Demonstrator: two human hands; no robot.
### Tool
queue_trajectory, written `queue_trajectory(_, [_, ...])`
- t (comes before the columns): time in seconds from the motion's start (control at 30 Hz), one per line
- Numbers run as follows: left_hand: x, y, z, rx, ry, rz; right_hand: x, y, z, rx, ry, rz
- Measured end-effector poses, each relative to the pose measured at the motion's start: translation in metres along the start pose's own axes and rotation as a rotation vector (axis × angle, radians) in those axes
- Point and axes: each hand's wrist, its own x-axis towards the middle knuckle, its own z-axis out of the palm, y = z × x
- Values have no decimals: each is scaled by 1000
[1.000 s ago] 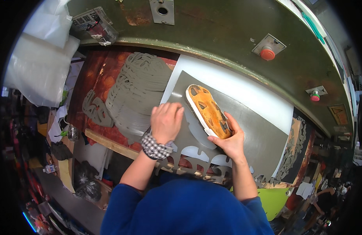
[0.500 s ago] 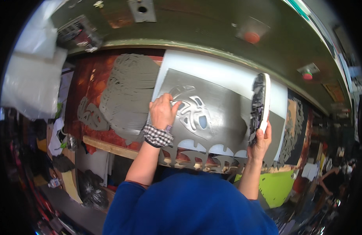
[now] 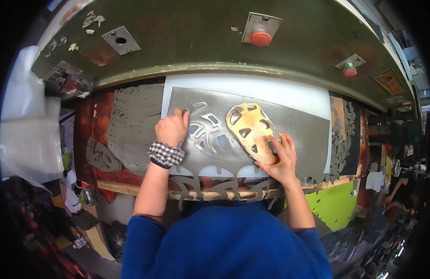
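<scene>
A dark grey sheet (image 3: 298,125) lies on a white board (image 3: 289,89). An outline with several openings is cut in it, and white shows through. My left hand (image 3: 171,129) has its fingers curled in a pinch at the upper left end of this cut-out piece (image 3: 206,130). To its right, a gold-faced cutting die (image 3: 251,125), shaped like a shoe sole with several holes, lies face up on or just over the sheet. My right hand (image 3: 282,160) grips the die's near right edge, fingers over its top and thumb at its near end.
Grey cut pieces (image 3: 133,125) are stacked on the left. Grey scraps (image 3: 343,135) lie at the right, and a cut-out strip (image 3: 224,186) hangs along the front wooden edge (image 3: 126,187). Beyond stands a green machine beam (image 3: 191,42) with a red button (image 3: 260,38).
The die has gone from standing on its side in my right hand to lying gold face up, beside the cut outline. My view has shifted, and my left hand stays by the cut-out piece.
</scene>
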Motion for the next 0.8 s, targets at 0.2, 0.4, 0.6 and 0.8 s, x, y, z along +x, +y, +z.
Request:
queue_trajectory(0.2, [32, -46, 12, -850, 142, -410, 17, 10, 9, 13, 15, 30])
queue_trajectory(0.4, [0, -83, 25, -1175, 209, -403, 58, 21, 21, 27, 49, -16])
queue_trajectory(0.6, [-39, -99, 17, -570, 422, -480, 106, 51, 39, 229, 253, -83])
queue_trajectory(0.8, [-30, -64, 46, -342, 272, -307, 146, 97, -23, 170, 724, 239])
